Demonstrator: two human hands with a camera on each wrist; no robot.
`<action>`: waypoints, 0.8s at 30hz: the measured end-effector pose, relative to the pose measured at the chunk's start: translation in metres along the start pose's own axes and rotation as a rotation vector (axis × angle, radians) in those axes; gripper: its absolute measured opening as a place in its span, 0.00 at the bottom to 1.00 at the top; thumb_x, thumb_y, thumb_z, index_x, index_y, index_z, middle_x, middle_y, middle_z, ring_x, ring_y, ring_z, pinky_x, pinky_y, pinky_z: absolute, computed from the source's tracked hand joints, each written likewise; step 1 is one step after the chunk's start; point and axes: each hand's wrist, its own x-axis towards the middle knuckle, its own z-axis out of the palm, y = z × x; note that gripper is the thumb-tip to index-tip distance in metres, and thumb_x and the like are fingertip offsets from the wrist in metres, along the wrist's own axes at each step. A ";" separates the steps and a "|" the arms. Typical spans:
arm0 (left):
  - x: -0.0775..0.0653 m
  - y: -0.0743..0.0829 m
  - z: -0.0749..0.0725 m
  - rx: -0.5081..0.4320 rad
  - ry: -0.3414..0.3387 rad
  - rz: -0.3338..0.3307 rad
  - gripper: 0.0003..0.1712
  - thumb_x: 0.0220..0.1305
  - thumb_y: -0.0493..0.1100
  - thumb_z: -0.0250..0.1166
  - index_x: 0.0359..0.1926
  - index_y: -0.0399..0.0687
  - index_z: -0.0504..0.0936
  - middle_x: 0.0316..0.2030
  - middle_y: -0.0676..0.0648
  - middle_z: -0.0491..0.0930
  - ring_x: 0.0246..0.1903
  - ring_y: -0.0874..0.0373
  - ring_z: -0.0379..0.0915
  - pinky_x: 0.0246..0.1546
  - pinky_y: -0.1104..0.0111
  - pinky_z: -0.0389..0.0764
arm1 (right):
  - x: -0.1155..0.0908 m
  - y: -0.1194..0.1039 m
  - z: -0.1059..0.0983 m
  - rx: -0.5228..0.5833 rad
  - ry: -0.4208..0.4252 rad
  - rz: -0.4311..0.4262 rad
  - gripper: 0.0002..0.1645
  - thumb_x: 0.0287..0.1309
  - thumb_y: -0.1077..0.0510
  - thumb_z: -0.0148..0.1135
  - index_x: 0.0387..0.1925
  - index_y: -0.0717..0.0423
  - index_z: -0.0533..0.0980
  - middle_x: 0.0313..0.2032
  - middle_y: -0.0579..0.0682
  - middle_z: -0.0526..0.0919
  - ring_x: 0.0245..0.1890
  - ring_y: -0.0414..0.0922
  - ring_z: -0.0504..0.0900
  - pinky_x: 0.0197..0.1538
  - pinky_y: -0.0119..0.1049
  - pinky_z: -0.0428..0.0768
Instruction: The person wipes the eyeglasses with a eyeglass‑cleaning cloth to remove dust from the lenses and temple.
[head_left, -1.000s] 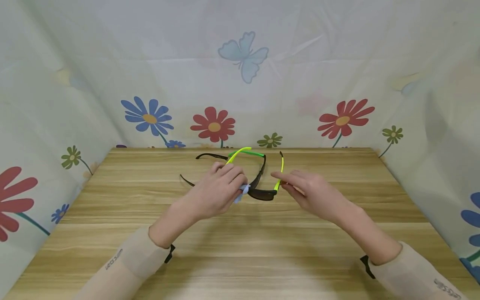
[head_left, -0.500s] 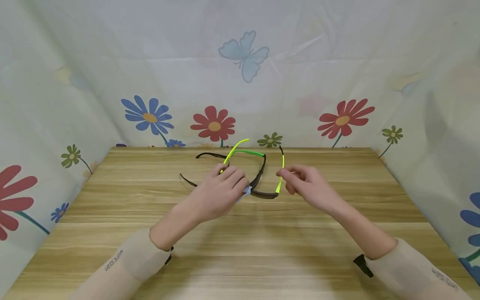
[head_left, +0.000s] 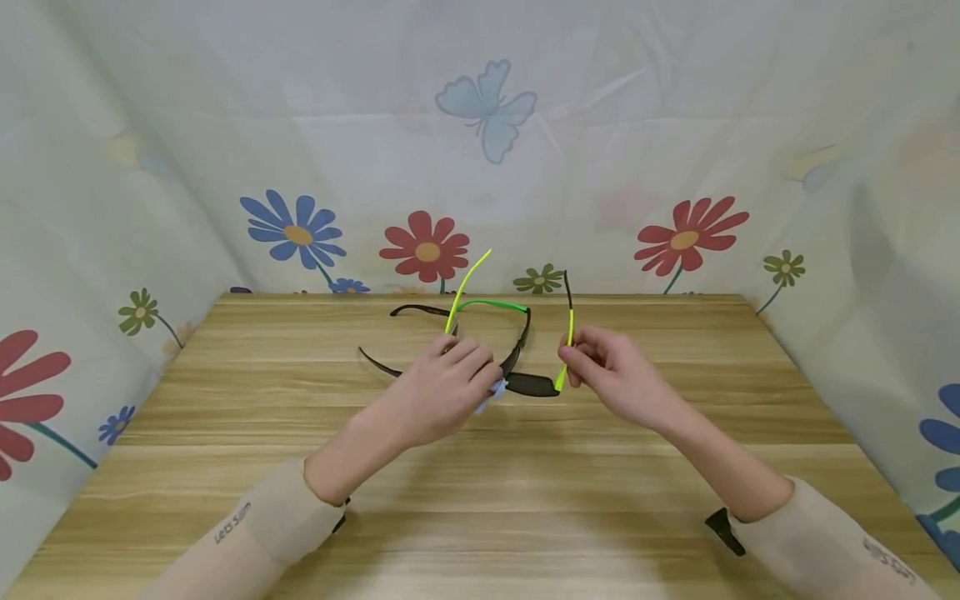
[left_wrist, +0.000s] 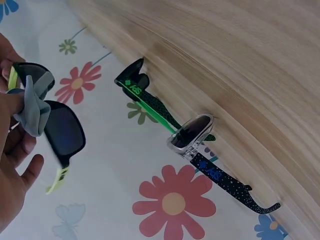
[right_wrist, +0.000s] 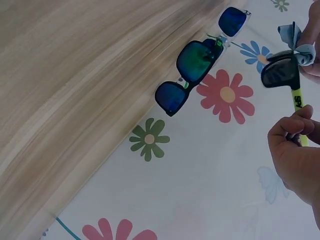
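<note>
A pair of black sunglasses (head_left: 532,384) with yellow-green temples is held up between the hands. My left hand (head_left: 442,383) pinches a small blue-grey cloth (left_wrist: 35,110), which is folded over the sunglasses near the bridge. The dark lens (left_wrist: 65,130) nearest the left wrist camera is uncovered. My right hand (head_left: 622,371) pinches the right temple (head_left: 572,325) between thumb and fingers, near the hinge. In the head view, the left hand hides the left lens.
Two more sunglasses lie on the wooden table (head_left: 480,517) behind the hands: a black pair with a green temple (left_wrist: 150,105) and a clear-framed pair with a speckled black temple (left_wrist: 220,177). A flower-print curtain (head_left: 585,167) stands behind and at both sides.
The right hand has gone from an extended index finger at the temple to a pinch on it. The sunglasses have tilted, their temple tips rising. The left hand has barely moved.
</note>
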 end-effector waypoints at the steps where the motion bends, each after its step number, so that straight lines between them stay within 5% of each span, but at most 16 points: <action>1: 0.001 0.000 0.000 -0.010 0.003 -0.007 0.06 0.68 0.41 0.66 0.43 0.45 0.81 0.40 0.49 0.77 0.41 0.53 0.72 0.45 0.61 0.74 | -0.001 0.000 0.000 -0.012 0.007 -0.007 0.10 0.77 0.57 0.55 0.38 0.58 0.76 0.26 0.53 0.77 0.18 0.43 0.61 0.25 0.36 0.62; 9: 0.006 0.004 -0.005 -0.265 -0.010 -0.165 0.07 0.69 0.41 0.69 0.46 0.45 0.84 0.39 0.48 0.75 0.37 0.55 0.73 0.33 0.65 0.78 | -0.004 -0.002 0.003 -0.160 0.063 -0.129 0.06 0.76 0.60 0.57 0.38 0.54 0.75 0.25 0.46 0.77 0.18 0.41 0.66 0.22 0.34 0.64; 18: 0.014 0.009 -0.011 -0.448 0.035 -0.335 0.13 0.67 0.41 0.72 0.49 0.42 0.82 0.40 0.49 0.80 0.40 0.56 0.78 0.40 0.65 0.82 | -0.005 -0.004 0.018 -0.309 0.079 -0.387 0.09 0.69 0.68 0.62 0.35 0.53 0.74 0.23 0.39 0.72 0.18 0.33 0.65 0.21 0.30 0.67; 24: 0.018 0.015 -0.009 -0.480 0.053 -0.336 0.12 0.65 0.40 0.74 0.44 0.43 0.80 0.39 0.48 0.81 0.39 0.56 0.79 0.38 0.66 0.82 | -0.005 -0.006 0.024 -0.323 0.079 -0.450 0.10 0.68 0.70 0.62 0.35 0.54 0.72 0.24 0.37 0.69 0.19 0.32 0.64 0.21 0.29 0.67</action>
